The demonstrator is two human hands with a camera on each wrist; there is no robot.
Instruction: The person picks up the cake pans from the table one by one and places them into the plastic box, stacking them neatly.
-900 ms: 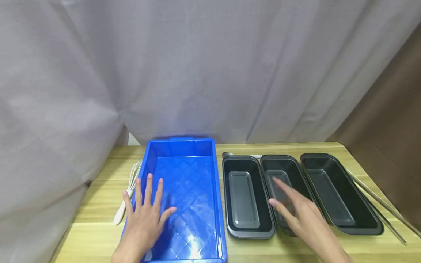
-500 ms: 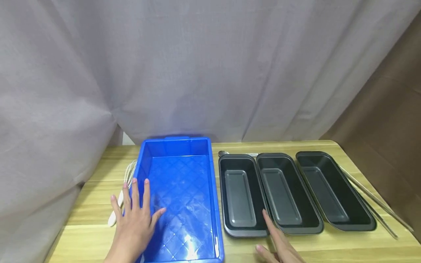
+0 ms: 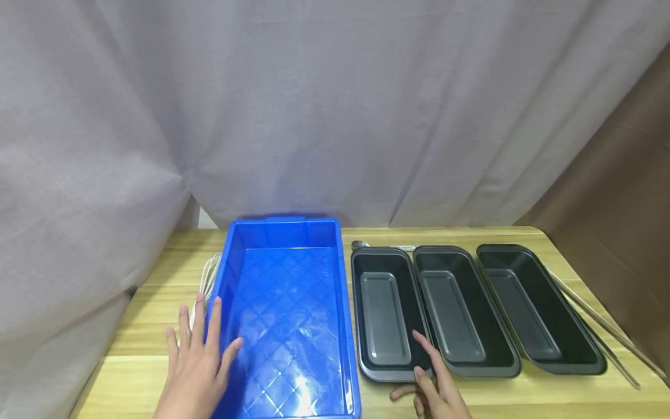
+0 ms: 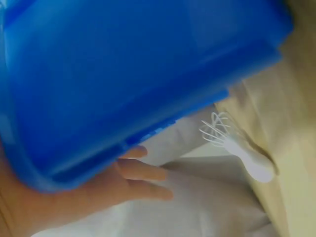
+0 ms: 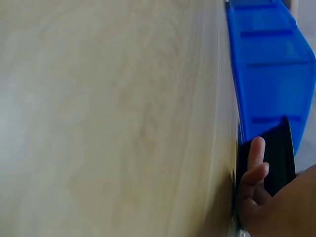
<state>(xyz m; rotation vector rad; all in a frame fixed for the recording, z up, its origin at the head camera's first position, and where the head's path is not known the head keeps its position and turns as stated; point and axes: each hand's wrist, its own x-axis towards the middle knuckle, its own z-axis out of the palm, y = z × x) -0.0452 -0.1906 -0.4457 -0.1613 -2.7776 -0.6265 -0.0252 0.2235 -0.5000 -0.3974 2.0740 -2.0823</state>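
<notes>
In the head view my left hand (image 3: 193, 372) lies over the left rim of a blue tray (image 3: 349, 326), fingers spread and straight, thumb on the tray side. The left wrist view shows fingers (image 4: 143, 170) beyond the tray's outer wall; contact is unclear. My right hand (image 3: 437, 387) is at the front right corner of the leftmost dark loaf pan (image 3: 384, 317). Its index finger reaches along the pan's side, its thumb overlaps the front rim, and other fingers are loosely bent in front. Whether they touch the pan cannot be told.
Two more loaf pans (image 3: 450, 314) stand to the right, one of them the far pan (image 3: 528, 314). A whisk (image 3: 208, 276) lies left of the tray. Metal rods (image 3: 602, 320) lie far right. A spoon-like metal end (image 3: 360, 245) shows behind the pans. A grey curtain (image 3: 324, 116) hangs behind.
My right hand has moved left and toward me, from over the middle pan to the leftmost pan's front corner. My left hand has shifted left and nearer, from over the tray to its left rim.
</notes>
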